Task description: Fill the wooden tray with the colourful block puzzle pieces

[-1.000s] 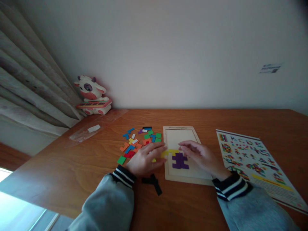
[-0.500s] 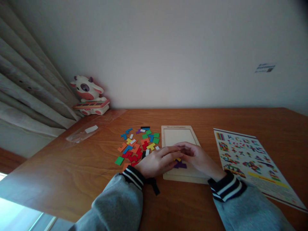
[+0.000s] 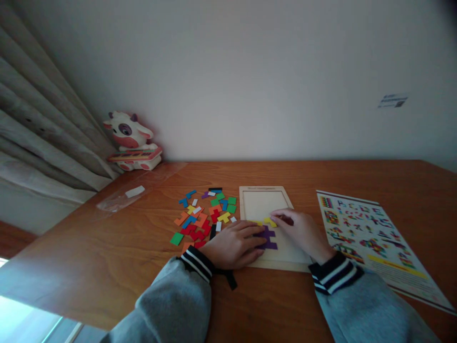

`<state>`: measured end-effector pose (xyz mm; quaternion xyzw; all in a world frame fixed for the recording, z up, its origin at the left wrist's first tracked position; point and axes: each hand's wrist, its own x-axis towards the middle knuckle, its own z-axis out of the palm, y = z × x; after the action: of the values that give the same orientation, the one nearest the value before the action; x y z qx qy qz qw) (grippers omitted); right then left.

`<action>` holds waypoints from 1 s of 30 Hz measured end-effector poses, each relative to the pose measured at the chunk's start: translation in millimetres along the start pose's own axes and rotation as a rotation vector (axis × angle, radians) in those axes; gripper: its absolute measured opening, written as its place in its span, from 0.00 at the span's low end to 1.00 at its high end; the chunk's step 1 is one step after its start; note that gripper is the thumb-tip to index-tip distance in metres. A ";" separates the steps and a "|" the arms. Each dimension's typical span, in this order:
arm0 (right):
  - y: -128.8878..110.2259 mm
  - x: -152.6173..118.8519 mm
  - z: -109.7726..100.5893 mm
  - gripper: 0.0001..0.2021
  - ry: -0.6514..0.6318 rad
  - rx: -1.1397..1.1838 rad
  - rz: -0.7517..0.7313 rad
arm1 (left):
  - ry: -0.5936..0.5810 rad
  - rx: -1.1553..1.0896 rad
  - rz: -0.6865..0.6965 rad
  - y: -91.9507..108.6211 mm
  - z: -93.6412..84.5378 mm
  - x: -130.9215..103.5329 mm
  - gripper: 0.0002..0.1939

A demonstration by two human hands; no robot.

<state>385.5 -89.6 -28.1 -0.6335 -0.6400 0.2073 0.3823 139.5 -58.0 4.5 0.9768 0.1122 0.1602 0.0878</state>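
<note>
A wooden tray (image 3: 249,262) with a raised rim lies in front of me, partly under both hands. My left hand (image 3: 235,243) rests flat over its left side, fingers spread onto purple pieces (image 3: 270,238). Just above the purple pieces are yellow pieces; the right-hand yellow piece (image 3: 270,222) is at the fingertips of my right hand (image 3: 298,231), whose thumb and index finger are pinched on its edge. Left of the tray, many coloured block pieces (image 3: 202,220) lie loose on the table.
A printed pattern sheet (image 3: 371,238) lies to the right of the tray. At the back left are a toy cow with a keyboard (image 3: 134,142) and a clear plastic bag (image 3: 117,202). A curtain (image 3: 43,119) hangs on the left, beside the wall.
My hands have moved apart, uncovering the yellow pieces and more of the purple ones. My left hand has shifted down slightly and flattened; my right fingertips now sit at the yellow piece.
</note>
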 end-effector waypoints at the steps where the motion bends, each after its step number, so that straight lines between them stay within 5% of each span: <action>1: -1.1 0.1 0.3 0.12 -0.010 -0.026 -0.038 | -0.001 0.000 -0.001 0.3 0.5 -0.1 0.18; 13: -2.2 -0.7 -0.3 0.13 -0.180 -0.057 -0.133 | -0.017 -0.018 -0.013 -1.7 2.6 -2.8 0.20; 20: -8.5 -6.4 -12.7 0.30 -0.349 -0.034 -0.166 | -0.024 -0.020 -0.023 -1.3 0.7 -5.0 0.21; 30: -5.2 -6.6 -7.4 0.32 -0.381 -0.064 -0.223 | -0.044 -0.018 -0.030 -1.7 -0.9 -7.2 0.21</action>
<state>387.1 -98.2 -21.1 -0.5197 -0.7731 0.2594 0.2548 132.3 -58.0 2.9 0.9774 0.1233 0.1383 0.1015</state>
